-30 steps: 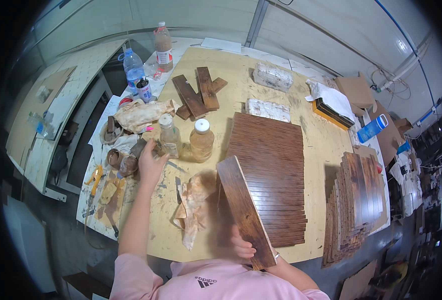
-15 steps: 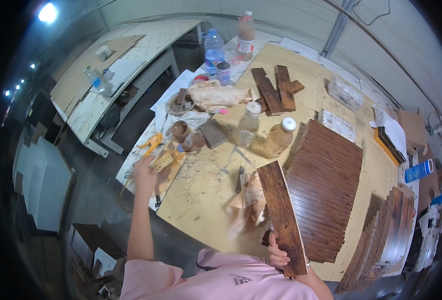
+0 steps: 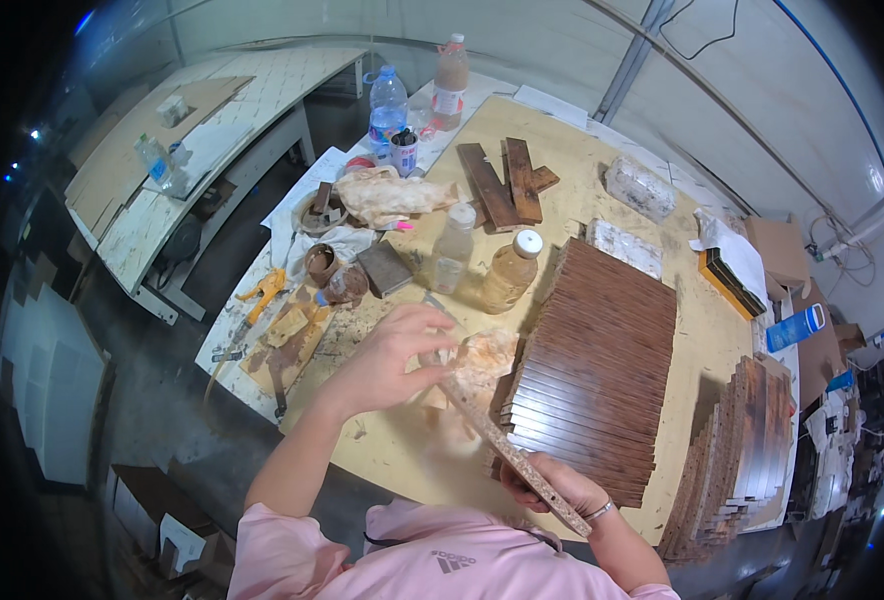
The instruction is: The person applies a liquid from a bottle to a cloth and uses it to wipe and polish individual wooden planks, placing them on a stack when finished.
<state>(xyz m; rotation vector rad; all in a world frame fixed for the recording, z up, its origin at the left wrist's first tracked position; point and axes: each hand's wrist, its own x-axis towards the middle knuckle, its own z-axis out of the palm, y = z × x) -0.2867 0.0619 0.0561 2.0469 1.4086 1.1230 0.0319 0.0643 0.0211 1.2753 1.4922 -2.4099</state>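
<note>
My right hand (image 3: pixel 562 485) grips the lower end of a wooden plank (image 3: pixel 490 432), turned so its narrow speckled edge faces up. Beside the plank's far end is my left hand (image 3: pixel 394 358), its fingers curved and apart, the thumb close to the wood. I see nothing held in it, though its fingertips lie over a stained cloth (image 3: pixel 487 358) on the table. Right of the plank, dark brown strips (image 3: pixel 602 370) lie side by side in a broad stack. A capped bottle of amber liquid (image 3: pixel 510 275) and a clear bottle (image 3: pixel 453 250) stand beyond my hands.
On the left lie a yellow-orange tool (image 3: pixel 265 290), a brown cup (image 3: pixel 322 262) and a dark grey block (image 3: pixel 385 267). Several loose dark planks (image 3: pixel 490 188) rest at the back. More stacked boards (image 3: pixel 737 440) stand at the right edge, near a blue bottle (image 3: pixel 795 328).
My left hand has come right from the yellow-orange tool's area to the plank's far end. The plank has turned from showing its broad brown face to showing its edge.
</note>
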